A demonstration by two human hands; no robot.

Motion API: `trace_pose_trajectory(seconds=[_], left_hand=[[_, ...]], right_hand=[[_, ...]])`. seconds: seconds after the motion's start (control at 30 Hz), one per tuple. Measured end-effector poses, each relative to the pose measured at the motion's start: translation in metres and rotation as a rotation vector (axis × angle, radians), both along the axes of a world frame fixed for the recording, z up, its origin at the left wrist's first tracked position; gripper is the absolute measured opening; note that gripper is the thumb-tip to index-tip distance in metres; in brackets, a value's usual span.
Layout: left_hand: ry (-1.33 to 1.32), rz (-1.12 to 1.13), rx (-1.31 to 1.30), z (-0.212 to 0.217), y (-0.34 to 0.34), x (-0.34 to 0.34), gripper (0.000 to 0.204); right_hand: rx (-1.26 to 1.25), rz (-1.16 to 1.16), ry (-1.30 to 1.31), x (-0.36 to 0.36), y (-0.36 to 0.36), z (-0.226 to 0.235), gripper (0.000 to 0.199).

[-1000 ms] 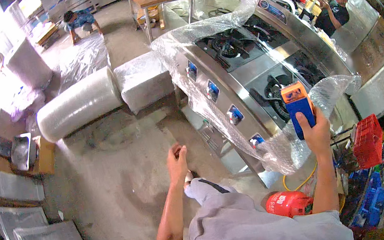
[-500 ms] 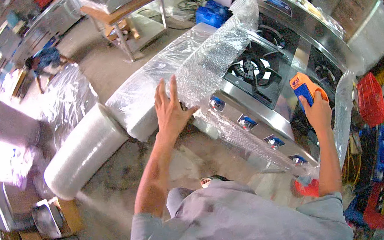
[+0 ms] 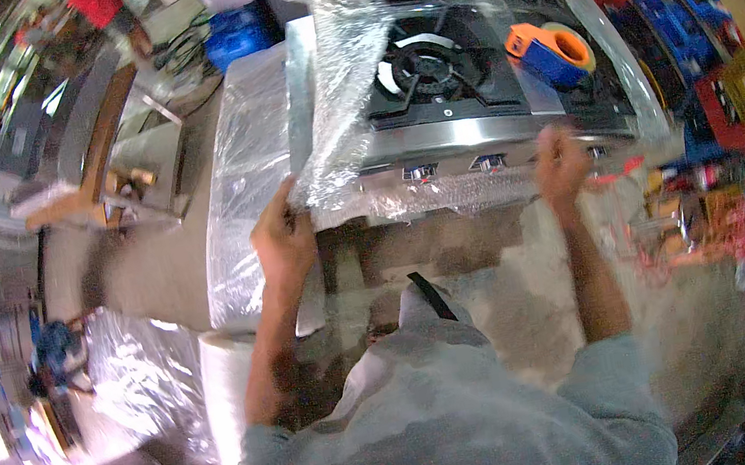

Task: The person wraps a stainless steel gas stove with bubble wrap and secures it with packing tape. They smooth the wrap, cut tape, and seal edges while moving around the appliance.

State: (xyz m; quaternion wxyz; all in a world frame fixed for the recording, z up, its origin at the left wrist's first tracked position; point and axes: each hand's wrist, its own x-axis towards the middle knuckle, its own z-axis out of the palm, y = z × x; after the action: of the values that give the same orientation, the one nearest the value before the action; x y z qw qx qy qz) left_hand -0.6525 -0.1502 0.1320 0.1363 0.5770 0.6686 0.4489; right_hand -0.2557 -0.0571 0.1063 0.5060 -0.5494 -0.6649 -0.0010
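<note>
Floor (image 3: 520,291) fronts stove (image 3: 464,132); tape dispenser (image 3: 550,55) atop likely frees curled left fingers (image 3: 278,211) (at bubble wrap (image 3: 345,69)) and right fingers (image 3: 557,144); holds unclear.

Tape dispenser (image 3: 552,57) on stove (image 3: 464,132), right of burner (image 3: 429,71)

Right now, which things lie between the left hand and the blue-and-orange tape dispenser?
In the head view, bubble wrap, then the stove's steel front edge and the black burner plate lie between the left hand and the tape dispenser.

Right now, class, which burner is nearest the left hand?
The front-left burner; the others sit behind it or farther right, away from the left hand.
</note>
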Motion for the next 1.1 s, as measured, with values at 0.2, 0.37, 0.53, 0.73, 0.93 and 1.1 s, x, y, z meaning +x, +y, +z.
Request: trace_pose_trajectory(seconds=[0.2,0.37,0.53,0.73,0.93,1.1], left_hand=[[0.165,-0.234,-0.061,-0.125,-0.002,-0.011,0.131],[0.122,-0.306,-0.352,-0.185,0.036,-0.022,0.079],[-0.134,-0.337,-0.391,-0.178,0.055,-0.048,0.034],[0.017,-0.561,-0.477,-0.17,0.024,-0.053,0.026],[0.177,-0.805,-0.903,-0.094,0.043,-0.079,0.042],[0.394,-0.718,0.033,-0.074,0.036,-0.047,0.093]], right_hand=[[-1.128,-0.103,1.647,-0.174,-0.085,-0.227,0.047],[-0.74,0.254,2.2,-0.26,-0.052,-0.294,0.051],[-0.453,0.342,1.886,-0.255,-0.049,-0.312,0.037],[-0.812,-0.01,1.683,-0.244,-0.071,-0.297,0.036],[-0.475,-0.08,2.351,-0.278,-0.104,-0.241,0.037],[-0.479,-0.107,2.042,-0.311,-0.078,-0.255,0.028]])
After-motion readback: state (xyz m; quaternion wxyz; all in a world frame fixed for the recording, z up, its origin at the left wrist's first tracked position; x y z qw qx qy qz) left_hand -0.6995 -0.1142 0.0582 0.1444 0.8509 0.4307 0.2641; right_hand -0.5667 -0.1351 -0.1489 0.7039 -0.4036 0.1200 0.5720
